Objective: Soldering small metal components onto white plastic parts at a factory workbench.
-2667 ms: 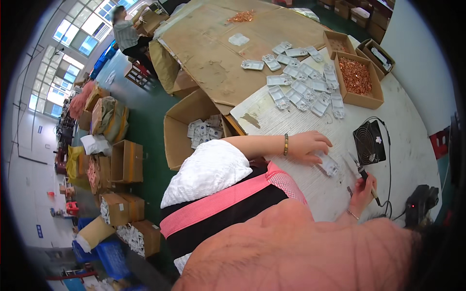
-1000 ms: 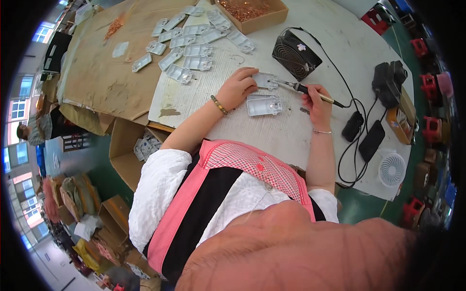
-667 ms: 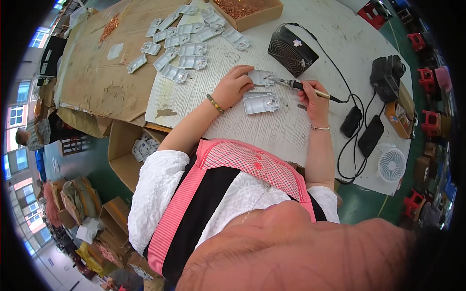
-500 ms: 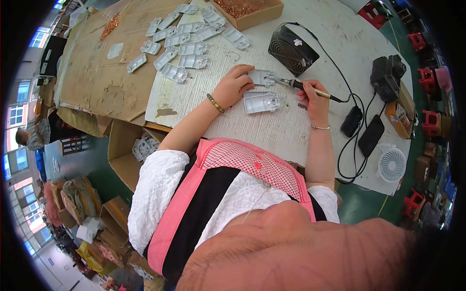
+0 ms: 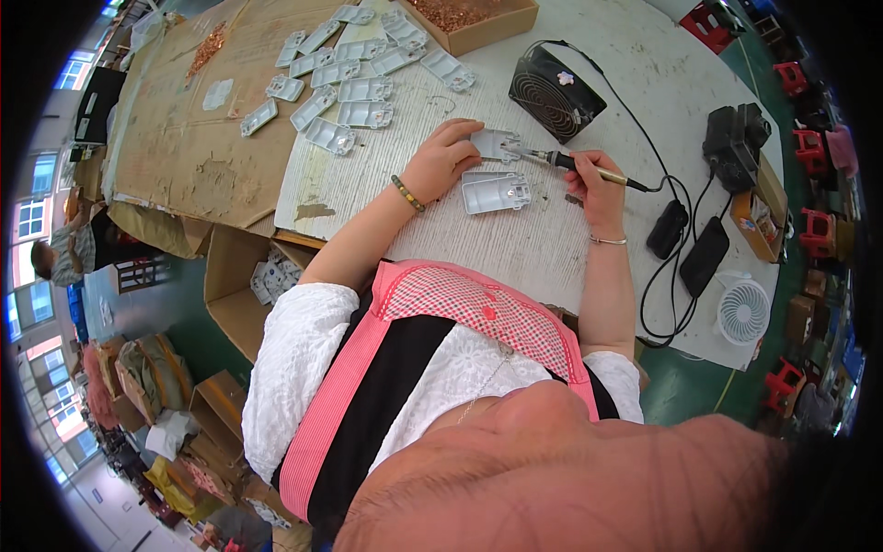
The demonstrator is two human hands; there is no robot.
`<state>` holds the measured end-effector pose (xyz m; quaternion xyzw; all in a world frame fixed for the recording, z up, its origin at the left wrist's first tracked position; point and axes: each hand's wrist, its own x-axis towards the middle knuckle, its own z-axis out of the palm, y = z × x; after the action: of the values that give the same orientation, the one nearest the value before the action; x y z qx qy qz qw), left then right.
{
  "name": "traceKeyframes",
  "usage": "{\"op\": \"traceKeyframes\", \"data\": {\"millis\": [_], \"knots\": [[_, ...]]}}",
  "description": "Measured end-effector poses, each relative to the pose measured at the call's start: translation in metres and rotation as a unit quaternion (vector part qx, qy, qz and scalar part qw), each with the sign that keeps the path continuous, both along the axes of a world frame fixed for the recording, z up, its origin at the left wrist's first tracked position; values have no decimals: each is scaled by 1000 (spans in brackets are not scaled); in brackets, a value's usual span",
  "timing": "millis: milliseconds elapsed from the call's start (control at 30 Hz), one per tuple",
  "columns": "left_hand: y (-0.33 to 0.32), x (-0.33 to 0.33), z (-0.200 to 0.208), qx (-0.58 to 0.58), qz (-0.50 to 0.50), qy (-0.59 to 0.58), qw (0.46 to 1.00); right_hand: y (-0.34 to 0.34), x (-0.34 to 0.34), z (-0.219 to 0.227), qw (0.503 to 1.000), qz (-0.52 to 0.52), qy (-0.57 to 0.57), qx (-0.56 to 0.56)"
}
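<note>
My left hand is closed on the left end of a small white plastic housing on the tabletop. In my right hand is a soldering iron, gripped like a pen. Its tip is at the right end of that housing, where small metal parts show; whether it touches them is too small to tell. A second white housing lies just nearer to me, open side up. Farther left, several more such housings are spread over the table and a cardboard sheet.
A black box-shaped fan stands behind the iron. Right of it, the iron's cord runs past black adapters and a small white fan. A cardboard box of copper-coloured bits sits at the back. The brown cardboard sheet covers the left side.
Almost nothing differs. Both hands, the soldering iron and the housings stay in nearly the same places.
</note>
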<state>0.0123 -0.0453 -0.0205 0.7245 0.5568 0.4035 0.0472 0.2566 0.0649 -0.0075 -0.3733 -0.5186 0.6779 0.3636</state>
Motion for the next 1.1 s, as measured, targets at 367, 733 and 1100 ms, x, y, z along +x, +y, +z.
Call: {"op": "traceKeyframes", "data": {"millis": [367, 733, 1100], "knots": [[1, 0, -5, 2, 3, -13, 1000, -5, -2, 10, 997, -14, -79, 7], [18, -26, 15, 7, 120, 37, 992, -3, -1, 0, 997, -50, 62, -13], [36, -55, -14, -29, 247, 98, 964, 3, 3, -14, 995, -32, 88, -15]]}}
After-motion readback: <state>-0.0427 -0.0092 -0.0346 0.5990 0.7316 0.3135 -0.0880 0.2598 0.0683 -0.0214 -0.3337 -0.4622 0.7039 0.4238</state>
